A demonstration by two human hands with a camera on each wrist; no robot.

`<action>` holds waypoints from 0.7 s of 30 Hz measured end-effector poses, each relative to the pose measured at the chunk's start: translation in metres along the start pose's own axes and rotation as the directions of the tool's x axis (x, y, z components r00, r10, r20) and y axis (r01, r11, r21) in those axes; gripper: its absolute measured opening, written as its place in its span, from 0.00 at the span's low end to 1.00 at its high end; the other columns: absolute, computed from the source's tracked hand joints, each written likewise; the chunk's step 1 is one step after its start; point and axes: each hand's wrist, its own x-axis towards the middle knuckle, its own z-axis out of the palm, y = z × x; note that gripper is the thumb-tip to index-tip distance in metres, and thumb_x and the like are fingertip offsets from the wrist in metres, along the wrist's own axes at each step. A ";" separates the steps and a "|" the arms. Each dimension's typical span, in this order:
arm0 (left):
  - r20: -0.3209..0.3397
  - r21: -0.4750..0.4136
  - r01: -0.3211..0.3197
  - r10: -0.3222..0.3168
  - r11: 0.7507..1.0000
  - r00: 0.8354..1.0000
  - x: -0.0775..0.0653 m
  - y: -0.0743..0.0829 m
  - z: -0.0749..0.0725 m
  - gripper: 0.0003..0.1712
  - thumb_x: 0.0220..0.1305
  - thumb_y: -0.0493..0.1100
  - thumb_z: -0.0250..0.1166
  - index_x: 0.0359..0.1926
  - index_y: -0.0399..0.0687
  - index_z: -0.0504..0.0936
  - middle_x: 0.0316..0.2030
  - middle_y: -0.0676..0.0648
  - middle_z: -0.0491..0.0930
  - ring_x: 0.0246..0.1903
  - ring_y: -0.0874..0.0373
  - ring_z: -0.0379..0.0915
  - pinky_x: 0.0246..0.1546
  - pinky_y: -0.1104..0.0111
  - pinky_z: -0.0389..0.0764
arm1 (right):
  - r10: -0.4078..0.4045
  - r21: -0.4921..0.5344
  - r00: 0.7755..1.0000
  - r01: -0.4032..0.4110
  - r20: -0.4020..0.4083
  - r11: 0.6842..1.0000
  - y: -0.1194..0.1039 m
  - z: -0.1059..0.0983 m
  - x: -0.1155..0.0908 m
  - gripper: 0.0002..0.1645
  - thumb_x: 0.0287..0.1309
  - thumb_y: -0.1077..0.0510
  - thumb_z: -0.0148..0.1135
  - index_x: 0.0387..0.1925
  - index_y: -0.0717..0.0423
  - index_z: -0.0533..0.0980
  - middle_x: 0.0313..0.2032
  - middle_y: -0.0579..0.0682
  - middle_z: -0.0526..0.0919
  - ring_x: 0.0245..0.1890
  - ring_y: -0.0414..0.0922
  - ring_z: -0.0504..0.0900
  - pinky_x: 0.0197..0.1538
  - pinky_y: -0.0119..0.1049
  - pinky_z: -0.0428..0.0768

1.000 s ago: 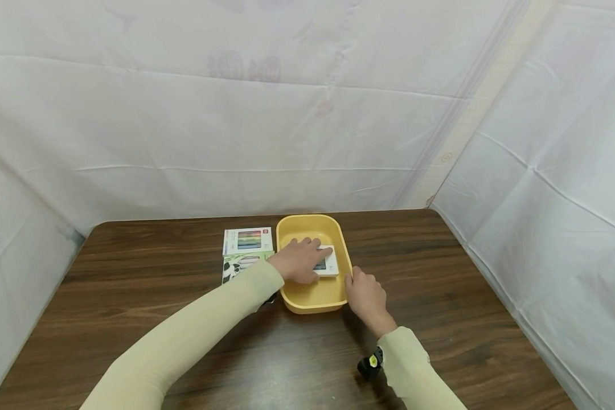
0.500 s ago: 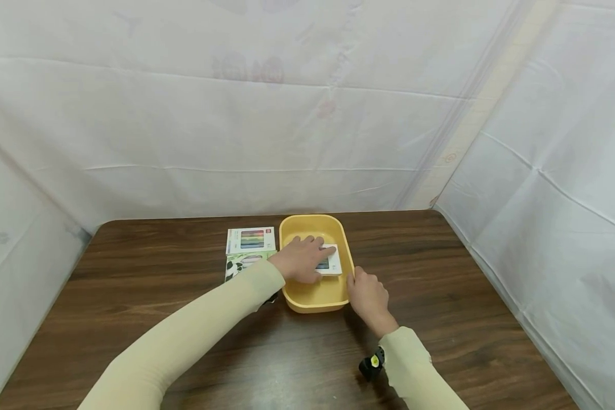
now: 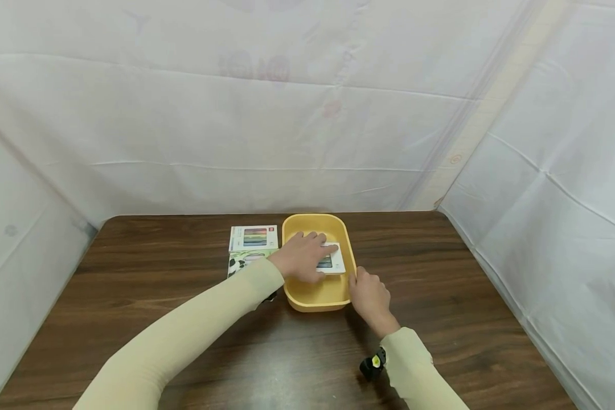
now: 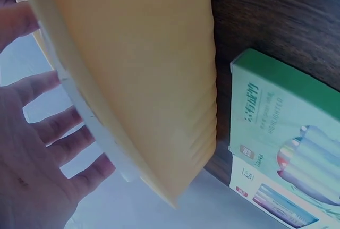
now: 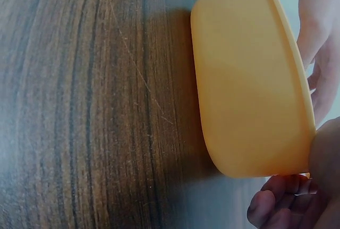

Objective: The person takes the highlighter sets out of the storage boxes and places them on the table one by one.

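Note:
A yellow plastic tub [image 3: 319,297] stands on the table. Over it, my left hand [image 3: 301,259] lies with fingers spread across a white box [image 3: 338,263] with a dark window. In the left wrist view, nearly straight fingertips touch a white edge [image 4: 101,133] along the tub's rim. My right hand [image 3: 370,297] grips the tub's right rim, and the right wrist view shows its fingers [image 5: 265,208] curled below that rim. Much of the white box is hidden under the left hand; its contents cannot be made out.
Left of the tub lie a white box with a window of coloured pens [image 3: 254,238] and a green highlighter box [image 4: 265,117] with a panda picture, partly behind the left forearm. The dark wooden table [image 3: 148,273] meets white sheeting [image 3: 210,125] behind and at both sides.
The head view has shifted slightly, so the tub and boxes appear a little further right. Both hands keep nearly the same pose on the box and the tub.

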 end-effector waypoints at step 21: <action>-0.084 0.021 -0.053 0.054 0.998 0.995 -0.009 -0.010 0.003 0.39 0.57 0.68 0.58 0.68 0.62 0.68 0.61 0.44 0.71 0.58 0.49 0.68 0.56 0.52 0.68 | 0.018 0.009 1.000 -0.018 0.003 1.000 0.002 0.004 0.000 0.17 0.69 0.50 0.45 0.33 0.58 0.74 0.20 0.52 0.75 0.20 0.48 0.74 0.22 0.44 0.69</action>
